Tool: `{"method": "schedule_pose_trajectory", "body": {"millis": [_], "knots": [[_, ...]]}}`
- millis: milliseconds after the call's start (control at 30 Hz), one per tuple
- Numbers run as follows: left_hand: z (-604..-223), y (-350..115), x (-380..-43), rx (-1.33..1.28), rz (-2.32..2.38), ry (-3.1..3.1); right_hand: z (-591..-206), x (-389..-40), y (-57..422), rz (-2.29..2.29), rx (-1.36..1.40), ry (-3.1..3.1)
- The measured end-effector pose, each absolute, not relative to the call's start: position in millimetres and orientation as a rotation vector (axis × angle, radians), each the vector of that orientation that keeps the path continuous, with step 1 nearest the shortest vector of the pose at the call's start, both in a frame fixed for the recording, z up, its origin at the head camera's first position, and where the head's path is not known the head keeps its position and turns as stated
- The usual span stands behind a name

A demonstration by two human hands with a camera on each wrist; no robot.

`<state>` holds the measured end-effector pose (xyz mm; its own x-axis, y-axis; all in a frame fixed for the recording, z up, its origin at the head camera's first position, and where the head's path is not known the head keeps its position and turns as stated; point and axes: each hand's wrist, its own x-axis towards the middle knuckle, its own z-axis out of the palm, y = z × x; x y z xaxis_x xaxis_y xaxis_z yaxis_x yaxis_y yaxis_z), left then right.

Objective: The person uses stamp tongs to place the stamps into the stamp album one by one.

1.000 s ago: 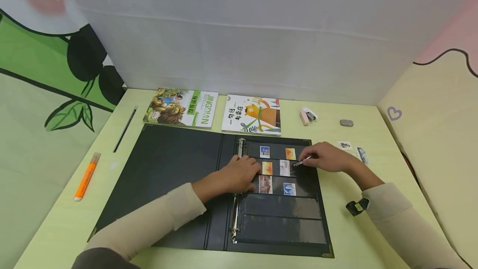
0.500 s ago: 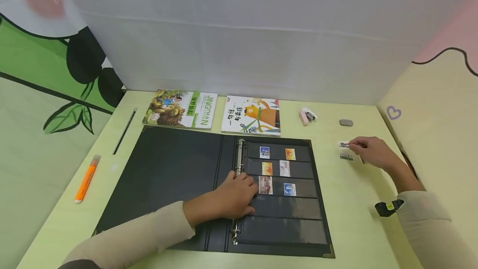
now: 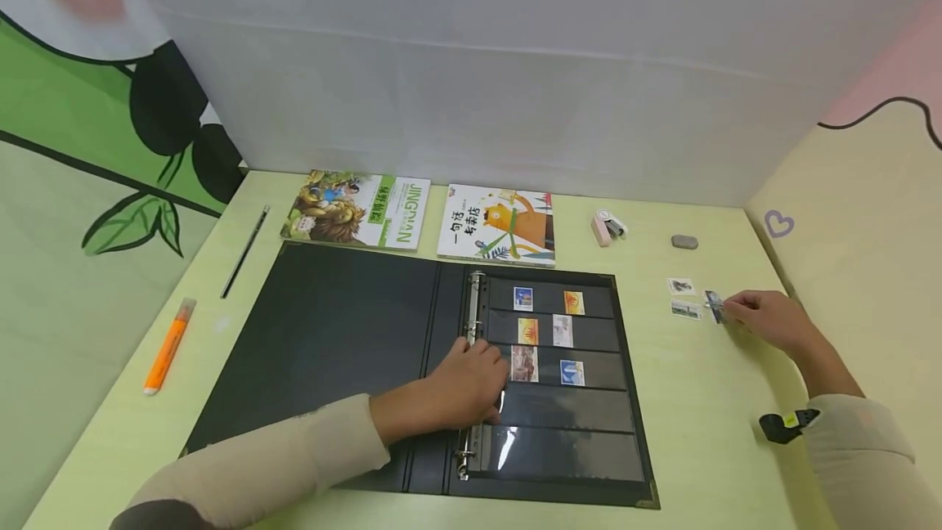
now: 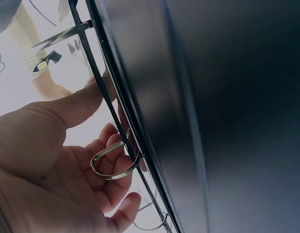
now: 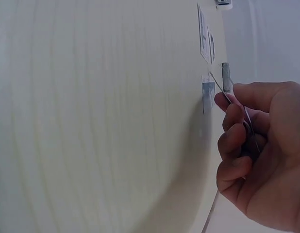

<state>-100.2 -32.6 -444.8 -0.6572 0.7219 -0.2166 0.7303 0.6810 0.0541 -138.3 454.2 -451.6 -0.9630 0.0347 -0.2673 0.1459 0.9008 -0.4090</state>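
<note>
Holds thin silver metal tweezers (image 5: 249,119) in right hand (image 3: 769,320), grip curled round them; has tips at small rectangular blue-grey paper stamp (image 3: 714,297) on pale yellow wooden counter (image 3: 684,415), can't tell if touching. Has two white-bordered grey paper stamps (image 3: 686,309) just left of it. Rests left hand (image 3: 471,379), grip loosely bent, across silver metal rings (image 3: 474,297) of open black binder (image 3: 331,325). Shows six colourful stamps (image 3: 562,331) in its clear pockets.
</note>
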Motion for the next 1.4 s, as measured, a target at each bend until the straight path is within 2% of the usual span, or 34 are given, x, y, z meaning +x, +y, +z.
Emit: {"method": "schedule_pose_trajectory", "body": {"millis": [533,833,1133,1400], "knots": [[-444,-18,-106,1.051,-0.090,2.579,-459,-140,446,-0.683,0.078,2.813],[-443,-19,-102,0.965,-0.047,2.600,-435,-139,437,-0.891,-0.023,2.809],[-440,-19,-102,0.991,-0.020,2.607,-410,-145,393,-0.956,-0.185,2.764],[-439,-22,-105,1.047,0.093,2.567,-414,-155,326,-0.922,-0.452,2.681]]}}
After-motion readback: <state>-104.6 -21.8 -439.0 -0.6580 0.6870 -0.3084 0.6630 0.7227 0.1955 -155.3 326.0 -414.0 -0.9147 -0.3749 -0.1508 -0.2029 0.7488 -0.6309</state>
